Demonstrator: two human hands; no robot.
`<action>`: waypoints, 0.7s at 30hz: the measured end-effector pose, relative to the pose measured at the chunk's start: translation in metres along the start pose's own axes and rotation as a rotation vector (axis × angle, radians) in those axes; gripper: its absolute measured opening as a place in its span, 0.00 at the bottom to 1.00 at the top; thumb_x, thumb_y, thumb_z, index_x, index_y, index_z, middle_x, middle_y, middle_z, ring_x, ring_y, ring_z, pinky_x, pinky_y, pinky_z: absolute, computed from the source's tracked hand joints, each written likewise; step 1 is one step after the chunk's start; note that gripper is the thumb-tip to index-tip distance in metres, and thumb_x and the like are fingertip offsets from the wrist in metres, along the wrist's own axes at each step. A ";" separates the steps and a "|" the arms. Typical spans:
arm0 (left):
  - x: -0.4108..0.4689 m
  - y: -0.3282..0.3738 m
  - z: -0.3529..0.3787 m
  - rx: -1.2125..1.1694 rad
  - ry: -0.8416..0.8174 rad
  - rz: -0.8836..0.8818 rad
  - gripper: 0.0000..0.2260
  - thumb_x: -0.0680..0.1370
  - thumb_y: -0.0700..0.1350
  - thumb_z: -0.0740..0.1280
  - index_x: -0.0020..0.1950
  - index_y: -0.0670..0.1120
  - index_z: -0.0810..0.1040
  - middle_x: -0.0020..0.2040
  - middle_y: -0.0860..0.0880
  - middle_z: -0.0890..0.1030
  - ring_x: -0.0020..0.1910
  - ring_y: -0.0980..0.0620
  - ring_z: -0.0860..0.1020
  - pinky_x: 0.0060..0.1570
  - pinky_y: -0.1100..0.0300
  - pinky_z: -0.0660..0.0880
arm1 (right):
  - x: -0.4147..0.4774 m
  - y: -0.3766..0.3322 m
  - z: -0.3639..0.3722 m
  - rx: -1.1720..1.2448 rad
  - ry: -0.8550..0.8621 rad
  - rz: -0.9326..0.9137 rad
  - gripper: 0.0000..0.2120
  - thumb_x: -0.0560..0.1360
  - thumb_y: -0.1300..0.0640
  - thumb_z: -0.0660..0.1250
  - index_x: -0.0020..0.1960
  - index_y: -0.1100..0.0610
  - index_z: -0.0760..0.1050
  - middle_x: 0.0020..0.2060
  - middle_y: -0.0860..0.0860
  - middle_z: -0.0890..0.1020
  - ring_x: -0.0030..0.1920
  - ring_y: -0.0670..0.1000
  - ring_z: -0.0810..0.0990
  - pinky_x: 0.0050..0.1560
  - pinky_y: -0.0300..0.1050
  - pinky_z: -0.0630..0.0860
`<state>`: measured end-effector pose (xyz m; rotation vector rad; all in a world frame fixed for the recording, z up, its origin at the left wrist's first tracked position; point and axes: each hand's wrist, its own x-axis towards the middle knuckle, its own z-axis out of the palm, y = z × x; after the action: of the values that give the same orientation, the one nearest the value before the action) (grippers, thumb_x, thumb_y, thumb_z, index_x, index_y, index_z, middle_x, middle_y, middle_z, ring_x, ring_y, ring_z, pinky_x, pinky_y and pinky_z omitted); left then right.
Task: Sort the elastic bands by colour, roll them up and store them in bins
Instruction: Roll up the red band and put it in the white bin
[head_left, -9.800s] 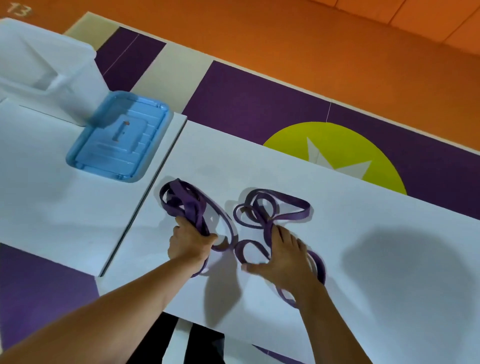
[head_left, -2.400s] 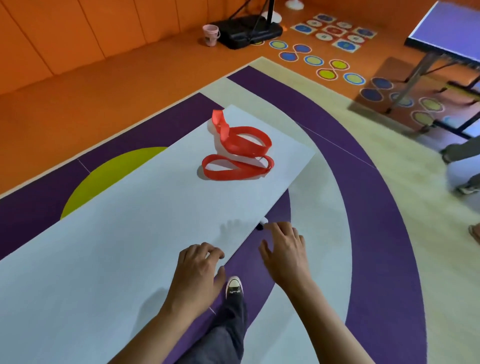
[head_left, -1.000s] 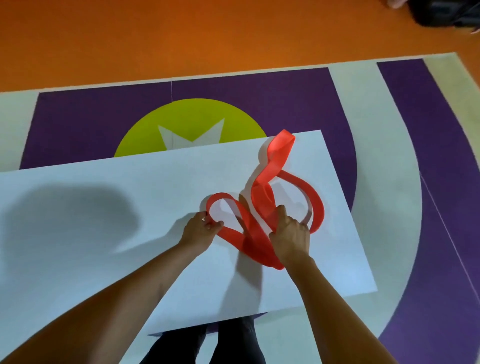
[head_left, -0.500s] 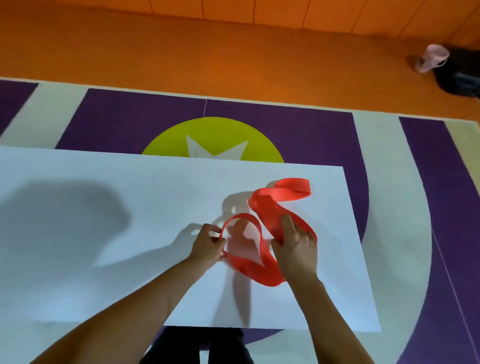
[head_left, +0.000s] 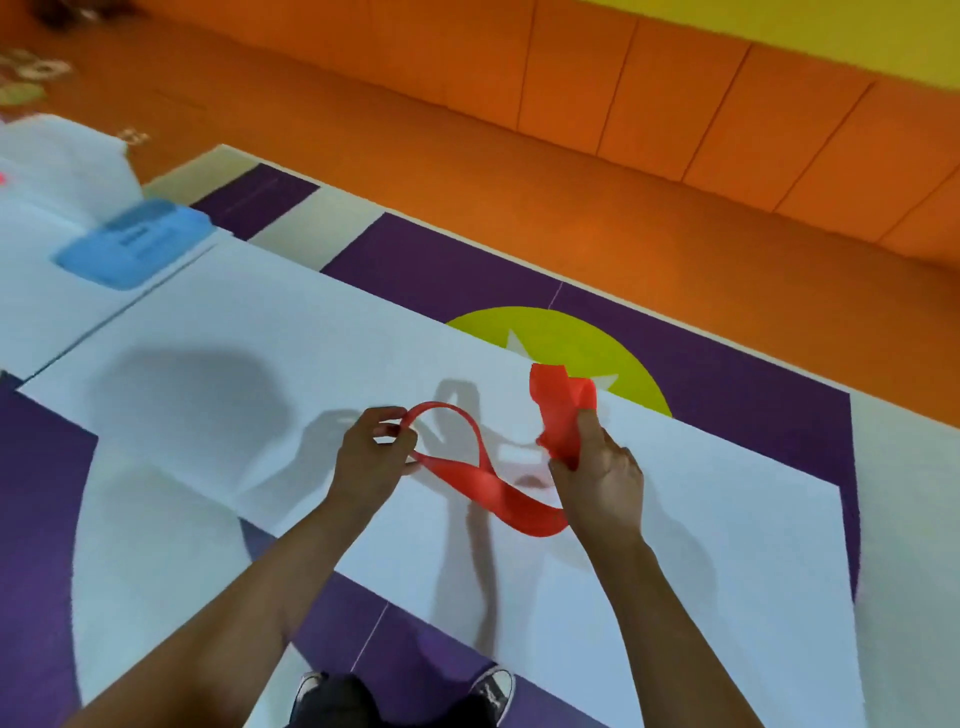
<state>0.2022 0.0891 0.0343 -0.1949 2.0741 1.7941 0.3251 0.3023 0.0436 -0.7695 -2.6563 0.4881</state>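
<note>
Red elastic band hangs between your hands over the white board. Its long axis runs left to right and it sags in the middle. Your left hand pinches the thin loop end. Your right hand grips the bunched end. Rolling probably starts from the bunched end. The blue lid lies well apart to the left, so your left hand is nearer it.

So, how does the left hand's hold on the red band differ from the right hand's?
The left hand pinches the end of an open loop of the red band; the right hand grips a bunched part. Folds stick up above the right hand, none above the left hand. Both hold one band.
</note>
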 end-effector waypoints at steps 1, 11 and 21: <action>0.001 0.003 -0.022 -0.015 0.029 0.008 0.12 0.78 0.34 0.67 0.61 0.42 0.79 0.50 0.43 0.80 0.43 0.47 0.83 0.51 0.44 0.84 | 0.002 -0.019 0.003 0.009 -0.010 -0.026 0.23 0.67 0.62 0.74 0.60 0.57 0.71 0.42 0.57 0.84 0.38 0.65 0.81 0.40 0.53 0.75; 0.007 0.014 -0.242 -0.057 0.179 0.112 0.13 0.78 0.36 0.68 0.61 0.47 0.79 0.53 0.48 0.82 0.43 0.51 0.86 0.52 0.47 0.84 | 0.002 -0.233 0.046 0.043 -0.033 -0.196 0.18 0.71 0.60 0.72 0.58 0.58 0.71 0.38 0.54 0.81 0.38 0.64 0.79 0.40 0.50 0.67; 0.016 0.016 -0.422 -0.058 0.300 0.157 0.16 0.78 0.36 0.69 0.63 0.49 0.78 0.55 0.47 0.81 0.46 0.48 0.86 0.46 0.54 0.84 | -0.016 -0.422 0.100 0.135 -0.130 -0.309 0.16 0.78 0.54 0.68 0.62 0.55 0.68 0.45 0.53 0.83 0.44 0.61 0.82 0.50 0.53 0.77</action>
<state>0.0983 -0.3167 0.0874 -0.3449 2.2981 2.0252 0.1093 -0.0655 0.1242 -0.2882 -2.7569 0.6419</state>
